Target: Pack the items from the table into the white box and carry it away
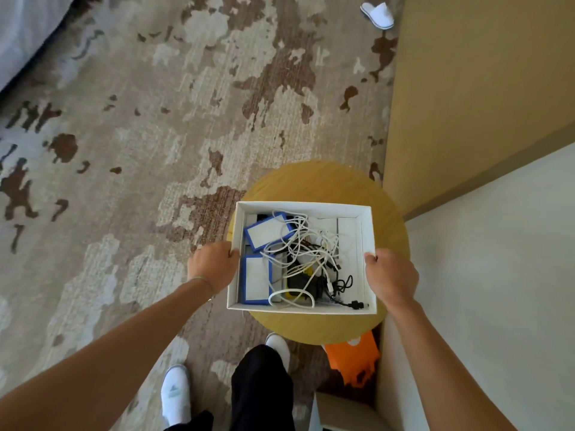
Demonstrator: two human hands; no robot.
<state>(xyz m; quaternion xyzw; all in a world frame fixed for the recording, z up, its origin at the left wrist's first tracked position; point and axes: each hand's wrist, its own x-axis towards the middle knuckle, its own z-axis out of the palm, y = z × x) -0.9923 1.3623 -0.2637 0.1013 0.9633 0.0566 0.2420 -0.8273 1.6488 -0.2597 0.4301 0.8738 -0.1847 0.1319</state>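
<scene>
Left hand and right hand each clamp a side wall of the white box over the round table. Risk: black cable near the near-right rim could spill if the box tilts.

White box (cables inside) between hands

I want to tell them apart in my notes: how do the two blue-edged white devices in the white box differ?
The far blue-edged white device lies tilted at an angle; the near blue-edged white device lies square to the wall of the white cardboard box. A white cable trails from the far device's corner; the near one's far corner is crossed by it. Both are flat rectangles.
</scene>
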